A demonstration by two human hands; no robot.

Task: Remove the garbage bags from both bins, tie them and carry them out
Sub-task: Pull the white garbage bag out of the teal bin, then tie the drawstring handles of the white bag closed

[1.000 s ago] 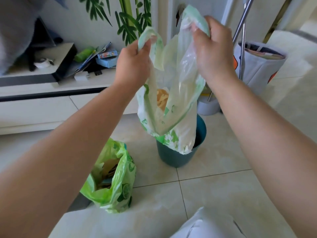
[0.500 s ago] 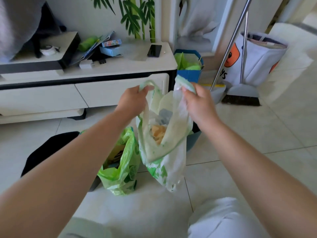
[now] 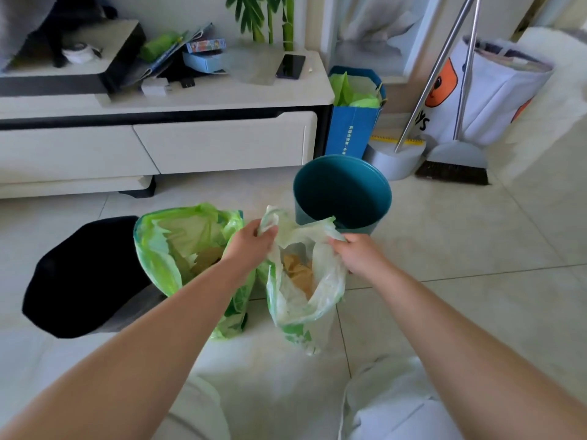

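Pale garbage bag (image 3: 305, 287) at frame centre, resting on the tiled floor (image 3: 460, 249), mouth spread by left hand (image 3: 251, 246) and right hand (image 3: 359, 254), each pinched shut on a rim flap, likely ready for knotting. Left of it, green bag (image 3: 178, 249) open, untied. Behind, teal bin (image 3: 343, 192) emptied; black bin (image 3: 82, 277) far left.

Both bare forearms reach forward and down, converging slightly toward the middle. The left hand (image 3: 249, 246) is turned with its back up, fingers curled tight and thumb pinched in, its grip closed on a bunch of thin plastic at the left side of a bag (image 3: 305, 281) mouth. The right hand (image 3: 357, 254) sits just beside it, a little lower, knuckles up, fingers folded around the opposite edge. The wrists are straight, the hands near each other but not touching.
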